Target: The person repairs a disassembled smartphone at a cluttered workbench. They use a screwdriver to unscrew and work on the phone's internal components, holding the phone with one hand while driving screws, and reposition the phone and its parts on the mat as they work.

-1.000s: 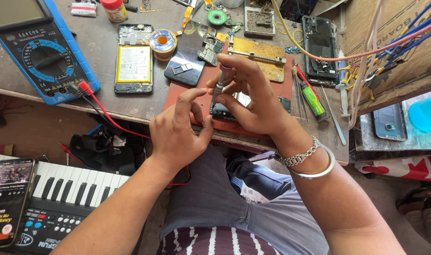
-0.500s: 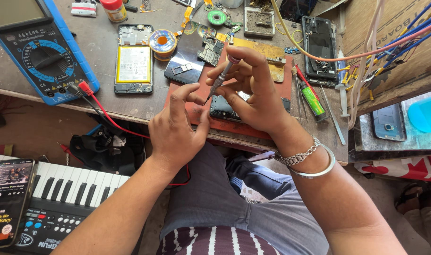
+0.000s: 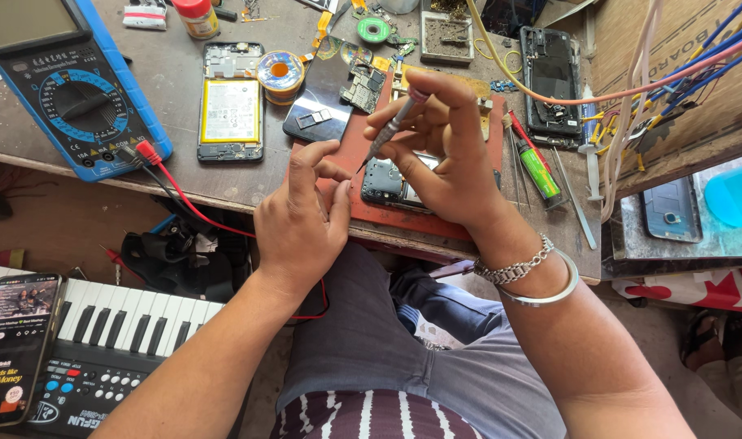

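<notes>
Cluttered worktop [image 3: 224,183] lies under you: your right hand [image 3: 436,158] pinches a small screwdriver [image 3: 387,138], tip down above the opened phone [image 3: 391,180]. Your left hand [image 3: 302,219], fingers curled and empty, rests just left of that phone.

Right hand [image 3: 440,167] pinching a thin screwdriver [image 3: 389,134] over the opened phone [image 3: 385,180]; left hand [image 3: 302,223] just left of that phone; blue multimeter [image 3: 66,81] far left.

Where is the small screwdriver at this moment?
In the head view, the small screwdriver is in the right hand, just right of centre, its tip pointing down toward the left hand above the opened phone on the red mat.
</notes>
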